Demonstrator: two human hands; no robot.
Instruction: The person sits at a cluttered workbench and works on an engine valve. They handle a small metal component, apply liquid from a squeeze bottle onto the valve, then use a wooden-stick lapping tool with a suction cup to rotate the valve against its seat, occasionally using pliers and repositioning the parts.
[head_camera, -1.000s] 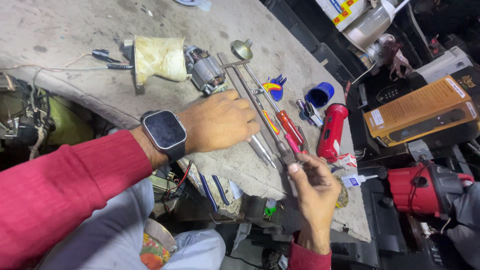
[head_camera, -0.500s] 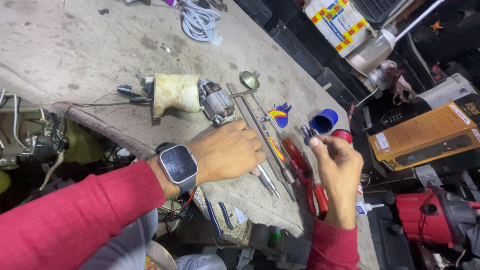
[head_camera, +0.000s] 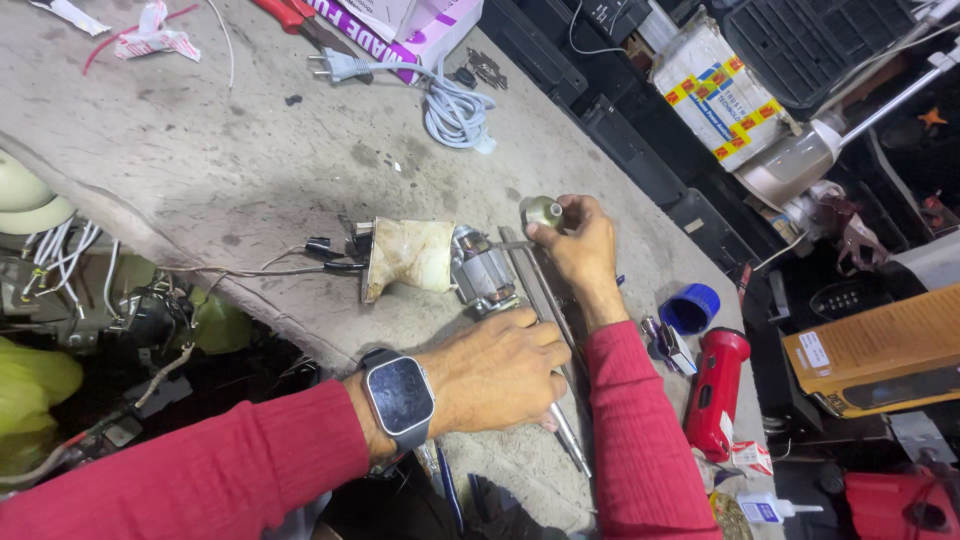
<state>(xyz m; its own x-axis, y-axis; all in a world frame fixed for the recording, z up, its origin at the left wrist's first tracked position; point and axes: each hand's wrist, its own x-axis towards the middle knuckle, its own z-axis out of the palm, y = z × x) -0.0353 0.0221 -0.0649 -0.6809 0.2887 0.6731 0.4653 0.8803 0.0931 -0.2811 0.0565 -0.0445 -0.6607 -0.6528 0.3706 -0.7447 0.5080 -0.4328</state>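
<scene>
The right hand (head_camera: 578, 245), which a second ago was low at the near edge of the bench and then lifted beside the blue cap (head_camera: 690, 306), has now reached far forward, its fingers touching the small round metal piece (head_camera: 545, 211) at the far end of the long metal rods (head_camera: 540, 290). The left hand (head_camera: 500, 368) has slid nearer, lying on the rods just below the motor (head_camera: 485, 278). The view has shifted, bringing a coiled grey cable (head_camera: 455, 105) into sight.

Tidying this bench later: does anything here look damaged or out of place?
Yes. The motor lies bare on the bench, windings exposed, its cream housing stained and loose wires trailing off the edge. The left hand rests below it; the right hand pinches a small round part.
</scene>
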